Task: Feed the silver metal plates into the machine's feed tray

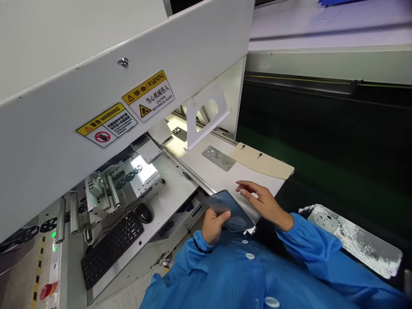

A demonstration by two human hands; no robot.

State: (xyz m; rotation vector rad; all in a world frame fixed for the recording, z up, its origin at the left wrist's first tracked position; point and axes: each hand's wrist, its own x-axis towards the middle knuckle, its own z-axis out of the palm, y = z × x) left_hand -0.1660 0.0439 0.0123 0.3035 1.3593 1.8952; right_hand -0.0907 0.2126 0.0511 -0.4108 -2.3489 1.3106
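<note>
My left hand (213, 225) grips a dark, glossy phone back cover (236, 214) by its near edge, thumb on top. A round camera-hole area shows at its lower end. To the right of that cover my right hand (266, 205) hovers with its fingers apart and nothing in them. Beyond both hands, a grey phone back cover (219, 158) with camera holes lies flat on the white work surface (199, 150). Another cover (179, 132) lies further in, on the lit strip under the machine.
A white machine housing (96, 73) with warning labels overhangs the left. Beneath it are rollers (74, 212), a keyboard (112, 249) and a mouse (143, 213). A white bracket (206, 120) juts over the surface. On the dark belt (315, 150), a white-speckled phone cover (357, 240) lies at right.
</note>
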